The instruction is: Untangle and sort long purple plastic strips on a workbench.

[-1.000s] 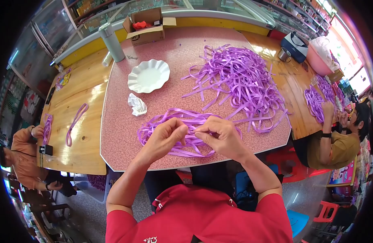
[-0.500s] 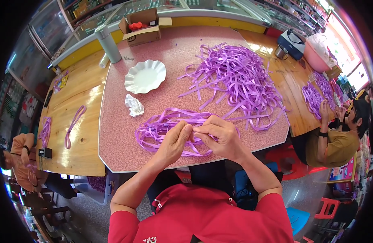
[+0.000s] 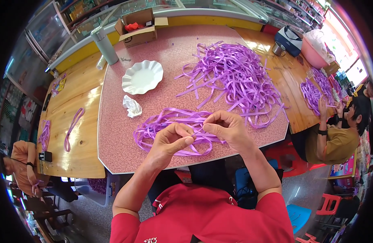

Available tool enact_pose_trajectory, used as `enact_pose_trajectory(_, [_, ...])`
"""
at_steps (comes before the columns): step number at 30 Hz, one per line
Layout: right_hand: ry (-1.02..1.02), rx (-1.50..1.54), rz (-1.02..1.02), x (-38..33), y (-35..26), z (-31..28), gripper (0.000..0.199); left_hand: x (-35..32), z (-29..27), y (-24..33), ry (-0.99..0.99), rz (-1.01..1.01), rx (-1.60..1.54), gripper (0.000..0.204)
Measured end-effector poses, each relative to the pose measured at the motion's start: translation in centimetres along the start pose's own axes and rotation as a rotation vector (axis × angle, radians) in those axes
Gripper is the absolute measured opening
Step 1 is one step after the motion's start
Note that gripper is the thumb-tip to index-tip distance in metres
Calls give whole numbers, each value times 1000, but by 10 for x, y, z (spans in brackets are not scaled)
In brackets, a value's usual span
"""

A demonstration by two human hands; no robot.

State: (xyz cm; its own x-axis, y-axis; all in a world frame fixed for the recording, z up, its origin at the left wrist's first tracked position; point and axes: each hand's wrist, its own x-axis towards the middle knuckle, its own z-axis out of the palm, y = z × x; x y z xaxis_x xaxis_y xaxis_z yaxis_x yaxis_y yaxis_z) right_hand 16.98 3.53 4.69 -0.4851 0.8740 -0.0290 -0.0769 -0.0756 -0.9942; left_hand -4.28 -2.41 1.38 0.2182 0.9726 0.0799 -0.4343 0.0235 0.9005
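Just above the front part of the pink table, my left hand and my right hand pinch a purple ribbon stretched between their fingertips. Only a short piece of it shows; the rest is hidden by my fingers or merges with the ribbons below. Under my hands lies a looped bundle of purple ribbons. Beyond it to the right spreads a big tangled heap of purple ribbons. A crumpled white tissue lies left of the bundle, and a white scalloped dish sits behind the tissue.
A grey-green bottle and an open cardboard box stand at the back of the pink table. One ribbon loop lies on the left wooden table. Co-workers sit at both sides; a pink basin stands at right.
My hands have drawn apart, the left moving slightly left and the right moving right and up, so a short piece of ribbon now shows between them. The bundle and heap stay put.
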Motion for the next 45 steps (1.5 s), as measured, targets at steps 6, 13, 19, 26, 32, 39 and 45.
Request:
enact_pose_trajectory(6, [-19,79,-18,-5,26,17,11,2,5,-13,126,197,-38,11])
enact_pose_trajectory(13, [-47,-49,-48,-1,32,14,16,8,4,-2,30,852,1261,18])
enact_pose_trajectory(19, [18,102,-60,-2,38,24,14,4,5,-12,169,783,1111,17])
enact_pose_trajectory(26, [154,-92,-389,-7,45,40,9,-2,14,-27,196,21,-274,13])
enact_pose_trajectory(32, [189,-732,-1050,6,40,31,29,1,14,-12,214,-147,-442,14])
enact_pose_trajectory(39, [169,-900,-1087,7,41,23,33,-6,22,-14,330,-7,-167,15])
enact_pose_trajectory(45, [107,-956,-1048,10,37,25,32,-1,10,-26,364,401,527,16])
